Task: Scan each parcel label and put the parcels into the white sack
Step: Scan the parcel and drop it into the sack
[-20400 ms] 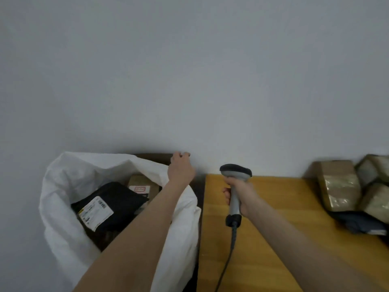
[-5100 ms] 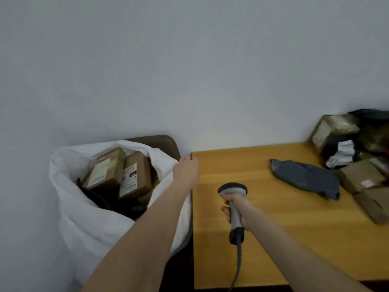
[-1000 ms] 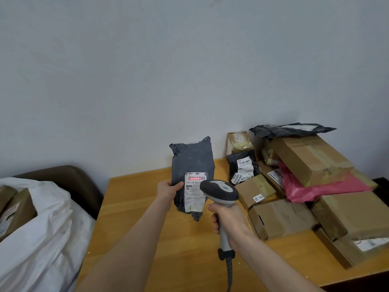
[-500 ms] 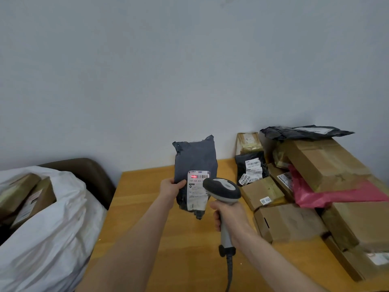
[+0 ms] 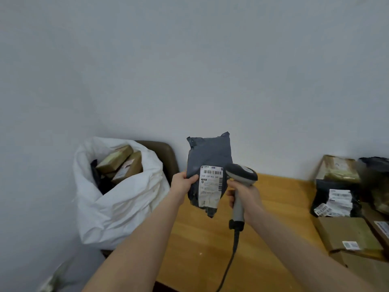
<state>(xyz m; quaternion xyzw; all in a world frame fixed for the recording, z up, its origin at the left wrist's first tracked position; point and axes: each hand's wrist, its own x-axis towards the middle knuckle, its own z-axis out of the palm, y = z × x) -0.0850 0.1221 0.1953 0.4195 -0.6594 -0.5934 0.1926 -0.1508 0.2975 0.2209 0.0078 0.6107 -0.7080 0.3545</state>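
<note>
A wooden table point(image 5: 195, 245) spreads beneath the right hand point(image 5: 245, 196). Well to that hand's right lie a black mailer point(image 5: 334, 199) (white labels up), a taped box point(image 5: 339, 168) behind it, and a cardboard box point(image 5: 347, 232) in front.

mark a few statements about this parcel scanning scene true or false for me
1. The left hand holds a grey mailer upright, its label facing the camera. True.
2. The right hand grips a corded scanner. True.
3. The scanner lies on the table. False: the right hand holds it up above the table, beside the label.
4. The white sack sits left of the table. True.
5. The white sack is empty. False: cardboard boxes show in its open mouth.
</note>
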